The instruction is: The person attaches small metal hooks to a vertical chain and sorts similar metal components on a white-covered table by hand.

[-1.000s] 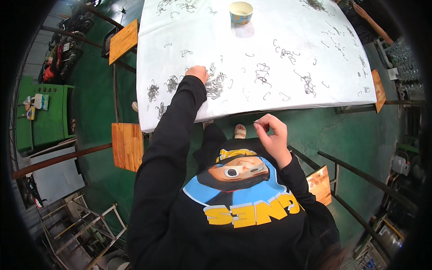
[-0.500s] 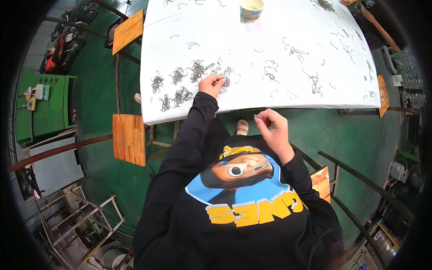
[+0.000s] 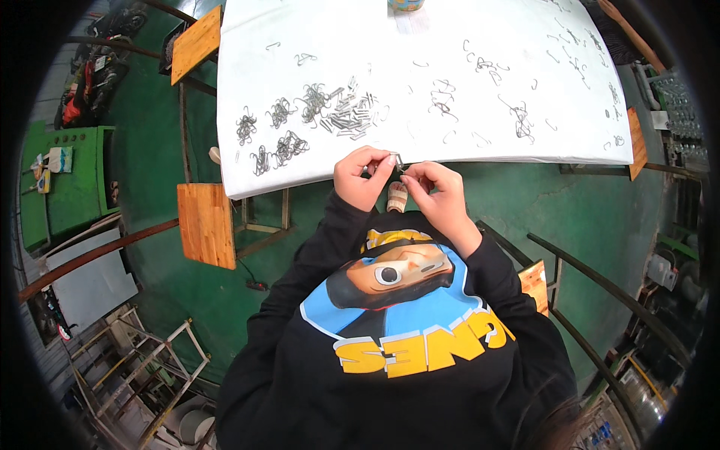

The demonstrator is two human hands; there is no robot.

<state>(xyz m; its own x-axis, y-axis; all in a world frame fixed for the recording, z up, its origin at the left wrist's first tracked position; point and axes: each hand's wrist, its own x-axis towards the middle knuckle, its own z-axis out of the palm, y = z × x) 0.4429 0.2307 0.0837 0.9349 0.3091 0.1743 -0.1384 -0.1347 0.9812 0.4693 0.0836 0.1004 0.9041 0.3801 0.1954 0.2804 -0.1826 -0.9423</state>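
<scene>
Just off the table (image 3: 330, 37), left hand (image 3: 364, 177)'s back from the metal strips (image 3: 349, 115) on it, pinching a small metal piece (image 3: 398, 159) beside the right hand (image 3: 436, 189), which pinches a tiny thing (image 3: 402, 172) I can't identify, so it's two-handed work now.

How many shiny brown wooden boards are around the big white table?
4: one board left of the table, one board by its lower-left corner, one board at its right edge, and one board beside the right sleeve. Others may be hidden.
</scene>
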